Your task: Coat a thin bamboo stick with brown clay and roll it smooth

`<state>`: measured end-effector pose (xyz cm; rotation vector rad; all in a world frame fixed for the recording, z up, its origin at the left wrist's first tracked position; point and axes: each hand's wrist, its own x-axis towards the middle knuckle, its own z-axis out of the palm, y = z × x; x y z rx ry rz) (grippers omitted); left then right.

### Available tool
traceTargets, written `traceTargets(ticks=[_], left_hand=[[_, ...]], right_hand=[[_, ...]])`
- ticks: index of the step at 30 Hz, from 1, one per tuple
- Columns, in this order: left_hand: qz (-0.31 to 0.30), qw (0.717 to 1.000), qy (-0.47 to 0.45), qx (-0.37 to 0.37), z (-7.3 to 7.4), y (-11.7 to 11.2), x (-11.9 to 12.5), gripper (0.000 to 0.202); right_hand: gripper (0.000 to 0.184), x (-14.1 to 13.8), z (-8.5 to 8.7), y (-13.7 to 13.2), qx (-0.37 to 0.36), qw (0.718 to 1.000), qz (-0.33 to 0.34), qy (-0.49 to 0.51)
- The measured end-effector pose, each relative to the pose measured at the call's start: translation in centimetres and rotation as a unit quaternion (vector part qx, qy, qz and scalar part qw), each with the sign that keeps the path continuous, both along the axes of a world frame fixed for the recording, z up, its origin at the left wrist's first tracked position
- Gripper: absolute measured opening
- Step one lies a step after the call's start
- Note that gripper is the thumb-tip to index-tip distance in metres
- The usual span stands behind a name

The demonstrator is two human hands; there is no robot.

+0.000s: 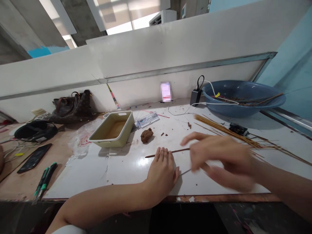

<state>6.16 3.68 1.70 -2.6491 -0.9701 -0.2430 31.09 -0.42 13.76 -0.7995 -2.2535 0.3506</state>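
Note:
My left hand [162, 167] lies flat on the white tabletop, its fingers stretched out over a thin brown stick [180, 150]. The stick's dark tip shows left of the fingers, and its other end runs behind my right hand [219, 156]. That hand hovers to the right, blurred by motion with its fingers bent, so I cannot make out whether it grips anything. A thin grey rod [185, 172] shows between the two hands; its ends are hidden. Beyond my left hand sits a lump of brown clay [146, 135], with small crumbs beside it.
A pale green tub [114, 143] with brownish liquid stands left of the clay. Bundled thin sticks [219, 126] lie at right, before a blue basin [241, 112]. A lit phone [166, 91] leans on the back wall. Green-black tools [45, 178] and a dark phone [35, 157] lie left.

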Motion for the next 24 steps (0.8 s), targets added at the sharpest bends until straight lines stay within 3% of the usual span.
traceTargets(ticks=[2, 5, 8, 11, 14, 19, 24], left_hand=[[0.001, 1.0, -0.004, 0.0, 0.1, 0.3, 0.1, 0.063], [0.001, 1.0, -0.014, -0.003, 0.4, 1.2, 0.3, 0.059], [-0.025, 0.999, -0.021, -0.001, 0.9, 2.1, 0.5, 0.047], [-0.073, 0.997, -0.025, 0.018, 1.1, 2.9, 0.7, 0.038], [-0.098, 0.994, -0.032, 0.029, 0.8, 3.7, 0.7, 0.036], [-0.084, 0.995, -0.06, 0.009, 0.3, 5.3, 0.9, 0.026], [-0.102, 0.992, -0.067, -0.014, 0.2, 6.2, 0.8, 0.026]], right_hand=[[0.023, 0.6, -1.2, 3.7, -0.007, 0.999, -0.001, -0.035], [0.02, 3.0, -5.0, 8.1, -0.044, 0.991, -0.017, -0.127], [0.018, 5.5, -8.9, 9.5, -0.082, 0.983, -0.002, -0.167], [0.013, 6.6, -10.9, 9.2, -0.097, 0.984, -0.012, -0.148], [0.014, 6.6, -11.5, 8.8, -0.106, 0.985, -0.005, -0.133], [0.013, 6.2, -11.5, 8.9, -0.084, 0.991, -0.017, -0.101], [0.018, 6.1, -11.0, 8.4, -0.091, 0.991, -0.062, -0.081]])
